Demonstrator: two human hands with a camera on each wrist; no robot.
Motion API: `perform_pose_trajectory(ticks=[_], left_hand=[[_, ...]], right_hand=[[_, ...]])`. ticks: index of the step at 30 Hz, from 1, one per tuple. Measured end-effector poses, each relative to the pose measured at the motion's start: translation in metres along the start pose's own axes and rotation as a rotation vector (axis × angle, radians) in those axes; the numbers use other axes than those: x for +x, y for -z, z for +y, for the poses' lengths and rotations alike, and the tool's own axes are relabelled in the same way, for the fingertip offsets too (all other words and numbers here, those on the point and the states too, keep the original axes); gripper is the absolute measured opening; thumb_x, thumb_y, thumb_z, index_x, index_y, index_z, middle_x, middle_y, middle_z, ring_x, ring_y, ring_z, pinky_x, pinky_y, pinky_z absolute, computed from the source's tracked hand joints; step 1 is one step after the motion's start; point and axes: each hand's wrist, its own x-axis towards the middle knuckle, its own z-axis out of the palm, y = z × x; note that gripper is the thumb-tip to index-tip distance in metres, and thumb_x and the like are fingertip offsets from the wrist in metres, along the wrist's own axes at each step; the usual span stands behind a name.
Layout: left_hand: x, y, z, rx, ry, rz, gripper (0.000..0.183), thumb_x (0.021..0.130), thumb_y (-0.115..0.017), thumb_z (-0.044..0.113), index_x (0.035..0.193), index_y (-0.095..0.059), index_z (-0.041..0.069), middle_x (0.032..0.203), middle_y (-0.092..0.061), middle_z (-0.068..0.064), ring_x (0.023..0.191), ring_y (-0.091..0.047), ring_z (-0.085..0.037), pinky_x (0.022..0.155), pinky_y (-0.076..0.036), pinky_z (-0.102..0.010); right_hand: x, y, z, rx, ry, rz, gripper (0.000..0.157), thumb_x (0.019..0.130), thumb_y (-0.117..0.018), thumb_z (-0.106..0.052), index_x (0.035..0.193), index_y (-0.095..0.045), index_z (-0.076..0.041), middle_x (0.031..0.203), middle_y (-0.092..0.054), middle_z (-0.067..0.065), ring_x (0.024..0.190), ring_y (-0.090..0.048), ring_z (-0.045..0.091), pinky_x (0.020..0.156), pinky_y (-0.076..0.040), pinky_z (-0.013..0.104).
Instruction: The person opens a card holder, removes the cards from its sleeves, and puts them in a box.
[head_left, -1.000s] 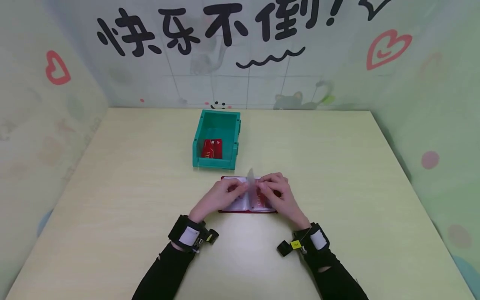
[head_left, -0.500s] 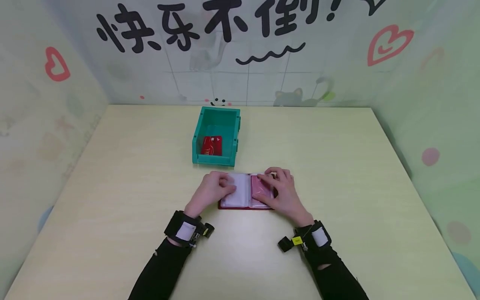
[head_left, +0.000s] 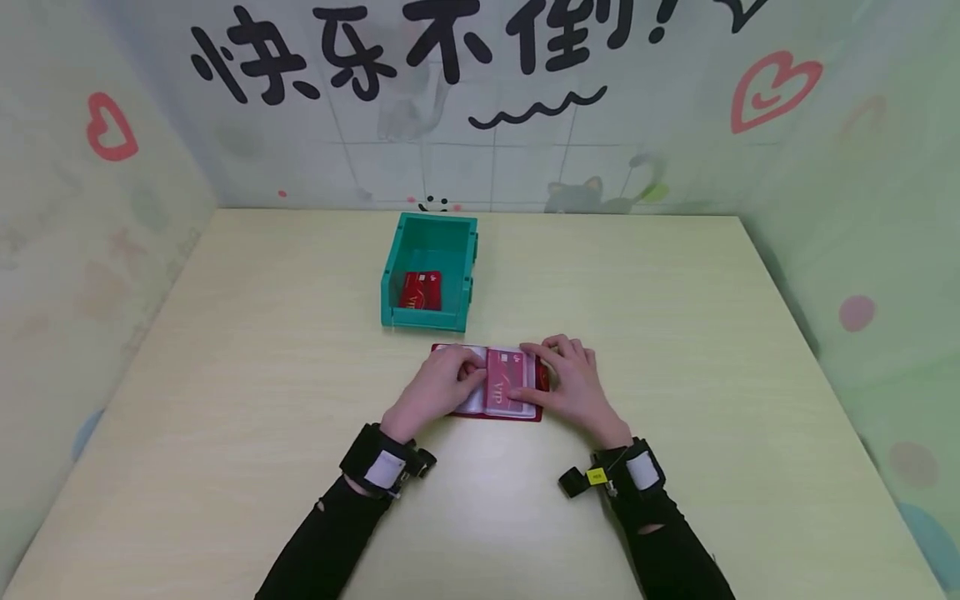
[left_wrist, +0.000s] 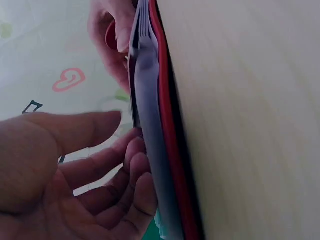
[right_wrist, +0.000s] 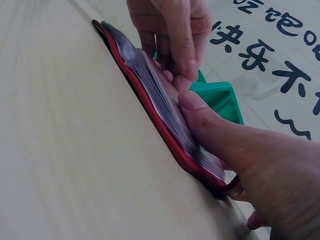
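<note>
A small card holder [head_left: 471, 407] with a red cover and clear sleeve pages lies spread on the table. On its right page shows a pinkish-red card [head_left: 504, 377] marked VIP. My left hand [head_left: 442, 379] rests over the left page, fingertips right at the card's left edge. In the left wrist view its thumb stands apart from the loosely bent fingers [left_wrist: 131, 172]. My right hand [head_left: 573, 387] holds the holder's right side, its thumb [right_wrist: 197, 107] pressing on the top page. A dark red strap [right_wrist: 231, 185] loops out beside that hand.
A teal plastic bin [head_left: 392, 287] stands behind the holder, with red VIP cards [head_left: 422, 291] in it. Printed panels [head_left: 480, 167] border the table [head_left: 675, 350] at the back and both sides.
A clear page that stood upright between my hands now lies flat. My left hand drew back left, then came right again to the card. My right hand shifted slightly right, uncovering the card.
</note>
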Motion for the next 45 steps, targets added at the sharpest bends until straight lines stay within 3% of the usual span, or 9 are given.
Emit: perform_pose_trajectory(ticks=[5, 8, 16, 25, 32, 37, 41, 45], left_hand=[[0.002, -0.003, -0.001, -0.023, 0.056, 0.02, 0.02, 0.091, -0.064, 0.021, 0.095, -0.071, 0.003, 0.08, -0.063, -0.005, 0.075, -0.053, -0.018, 0.064, -0.047, -0.032], [0.002, -0.002, -0.002, -0.036, 0.108, -0.006, 0.019, 0.092, -0.064, 0.02, 0.094, -0.07, 0.002, 0.075, -0.059, -0.005, 0.071, -0.052, -0.019, 0.059, -0.043, -0.029], [0.001, 0.008, -0.003, -0.023, 0.222, -0.04, 0.017, 0.092, -0.063, 0.018, 0.095, -0.067, 0.002, 0.08, -0.06, -0.007, 0.079, -0.053, -0.022, 0.065, -0.049, -0.032], [0.001, 0.01, -0.002, -0.027, 0.22, -0.044, 0.026, 0.086, -0.07, 0.031, 0.081, -0.064, 0.007, 0.075, -0.061, -0.004, 0.076, -0.055, -0.019, 0.061, -0.05, -0.03], [-0.001, 0.028, -0.012, -0.124, 0.301, -0.027, 0.026, 0.086, -0.071, 0.024, 0.099, -0.064, 0.002, 0.095, -0.07, -0.014, 0.084, -0.064, -0.025, 0.07, -0.058, -0.037], [-0.003, 0.059, -0.014, -0.204, 0.248, 0.051, 0.034, 0.09, -0.067, 0.019, 0.116, -0.06, -0.003, 0.101, -0.07, -0.021, 0.085, -0.067, -0.029, 0.071, -0.058, -0.04], [0.001, 0.084, -0.012, -0.227, 0.177, 0.207, 0.041, 0.09, -0.066, 0.015, 0.125, -0.054, -0.003, 0.098, -0.07, -0.021, 0.083, -0.067, -0.029, 0.07, -0.058, -0.042], [0.013, 0.095, -0.01, -0.179, 0.127, 0.359, 0.048, 0.088, -0.068, 0.01, 0.129, -0.047, -0.003, 0.098, -0.069, -0.023, 0.083, -0.066, -0.031, 0.072, -0.058, -0.046]], right_hand=[[0.002, -0.005, -0.005, -0.034, -0.012, -0.002, 0.075, 0.069, -0.074, -0.058, 0.13, -0.06, -0.018, 0.11, -0.048, 0.008, 0.104, -0.038, 0.026, 0.087, -0.031, 0.049], [0.002, -0.005, -0.006, -0.038, -0.004, -0.002, 0.075, 0.069, -0.075, -0.058, 0.132, -0.059, -0.019, 0.109, -0.047, 0.008, 0.104, -0.037, 0.026, 0.087, -0.032, 0.048], [0.002, 0.0, -0.005, -0.013, 0.026, -0.009, 0.07, 0.071, -0.077, -0.049, 0.132, -0.06, -0.02, 0.108, -0.046, 0.009, 0.107, -0.037, 0.028, 0.088, -0.032, 0.051], [-0.001, 0.002, -0.003, 0.004, 0.0, -0.013, 0.069, 0.072, -0.077, -0.05, 0.132, -0.06, -0.021, 0.108, -0.045, 0.008, 0.105, -0.035, 0.027, 0.087, -0.03, 0.049], [-0.001, 0.0, -0.003, 0.018, -0.009, -0.022, 0.069, 0.071, -0.077, -0.05, 0.131, -0.061, -0.02, 0.107, -0.046, 0.008, 0.105, -0.037, 0.027, 0.087, -0.03, 0.048], [0.0, 0.0, -0.003, 0.021, -0.008, -0.012, 0.071, 0.07, -0.077, -0.052, 0.131, -0.06, -0.019, 0.108, -0.046, 0.007, 0.105, -0.037, 0.026, 0.087, -0.029, 0.048], [0.001, 0.001, -0.004, 0.015, -0.008, -0.011, 0.072, 0.07, -0.076, -0.054, 0.13, -0.061, -0.018, 0.109, -0.047, 0.007, 0.104, -0.037, 0.026, 0.087, -0.029, 0.048], [0.001, 0.001, -0.005, 0.012, -0.009, -0.008, 0.071, 0.07, -0.077, -0.053, 0.129, -0.061, -0.017, 0.109, -0.047, 0.008, 0.103, -0.038, 0.027, 0.087, -0.03, 0.048]])
